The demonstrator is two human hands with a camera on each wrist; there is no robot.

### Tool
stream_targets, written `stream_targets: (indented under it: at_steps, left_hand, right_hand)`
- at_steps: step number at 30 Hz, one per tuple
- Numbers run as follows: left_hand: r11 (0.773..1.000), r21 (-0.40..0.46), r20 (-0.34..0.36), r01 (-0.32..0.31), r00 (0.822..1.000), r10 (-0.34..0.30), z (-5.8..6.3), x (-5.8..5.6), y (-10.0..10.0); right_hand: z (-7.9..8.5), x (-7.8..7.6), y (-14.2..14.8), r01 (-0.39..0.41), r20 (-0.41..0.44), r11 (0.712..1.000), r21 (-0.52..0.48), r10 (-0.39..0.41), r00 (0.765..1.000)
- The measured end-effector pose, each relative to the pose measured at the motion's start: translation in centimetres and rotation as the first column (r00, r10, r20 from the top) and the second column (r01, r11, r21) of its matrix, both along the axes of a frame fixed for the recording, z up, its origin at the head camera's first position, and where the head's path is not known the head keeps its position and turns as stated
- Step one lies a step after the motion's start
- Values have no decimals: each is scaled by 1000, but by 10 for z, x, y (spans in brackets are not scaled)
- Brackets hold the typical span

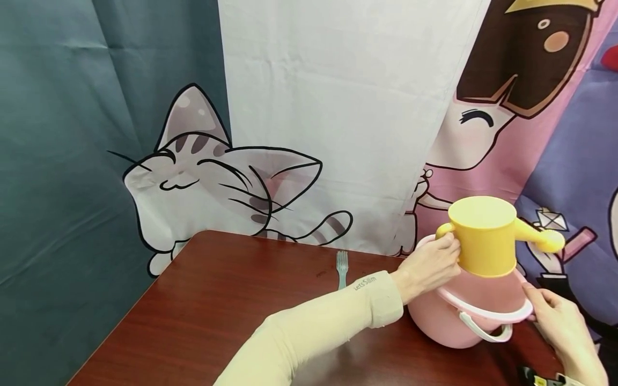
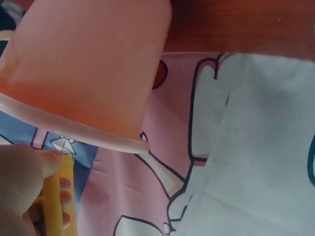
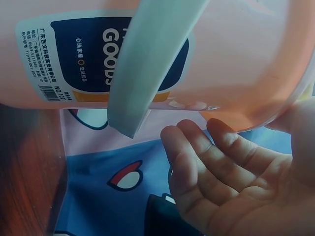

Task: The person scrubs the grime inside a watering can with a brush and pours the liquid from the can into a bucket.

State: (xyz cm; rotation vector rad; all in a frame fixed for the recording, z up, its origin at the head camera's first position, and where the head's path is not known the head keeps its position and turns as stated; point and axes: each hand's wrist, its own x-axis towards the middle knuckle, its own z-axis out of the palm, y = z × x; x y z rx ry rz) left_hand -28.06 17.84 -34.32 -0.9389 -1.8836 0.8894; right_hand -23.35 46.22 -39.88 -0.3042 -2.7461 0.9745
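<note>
A yellow watering can [image 1: 485, 246] is in my left hand [image 1: 432, 262], which grips its handle above the pink bucket [image 1: 444, 321]. The can's round face is uppermost, and its spout points right and slightly down. In the left wrist view, fingers of the left hand [image 2: 22, 184] curl round the yellow handle [image 2: 53, 206]. My right hand [image 1: 560, 316] pinches the bucket's rim at its right side. Seen from the right wrist, the thumb lies at the rim, and the other fingers [image 3: 231, 162] bend loosely beside the wall. The bucket's white handle [image 1: 485, 327] hangs at the front.
A light blue fork [image 1: 342, 265] lies near the back edge of the brown table [image 1: 232, 300], partly hidden by my left sleeve [image 1: 333, 316]. Cloth printed with cartoon figures hangs behind the table. A dark strap [image 1: 541, 378] shows by my right wrist.
</note>
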Motion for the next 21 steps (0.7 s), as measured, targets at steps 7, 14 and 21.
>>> stream_targets:
  at_steps: [7,14,21]
  left_hand:
    - [998,62,40,19,999,-22,2,0,0]
    - [982,181,108,54,991,-74,0,3,-6]
    - [963,268,235,-15,971,-51,-4,5,-17]
  right_hand:
    - [0,-1,3,5,15,1000,12,-5,1000]
    - [0,-1,2,10,23,1000,9,-10,1000]
    - [-1,0,3,-4,-7,1000,8,4,1000]
